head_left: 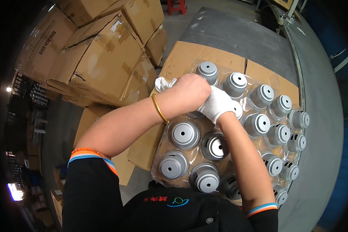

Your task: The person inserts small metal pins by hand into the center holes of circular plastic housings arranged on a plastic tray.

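Note:
My bare left hand (189, 92), a gold bangle at its wrist, is closed in a fist against the fingers of my right hand (216, 104). A white work glove covers the right hand, and its fingertips are hidden behind the left fist. What the left fist grips is hidden too. Beyond the left wrist a crumpled piece of white fabric (164, 83) shows; I cannot tell whether it is held. Both hands are over grey metal cup-shaped housings (185, 134), each with a central hole in its top, standing in a clear plastic tray (167, 145).
Under the tray is a cardboard sheet (197, 52) on a dark grey table (224, 31). Large cardboard boxes (100, 58) are stacked to the left, close to my left arm. A red stool (176, 6) stands at the far end. A grey surface (321, 116) runs along the right.

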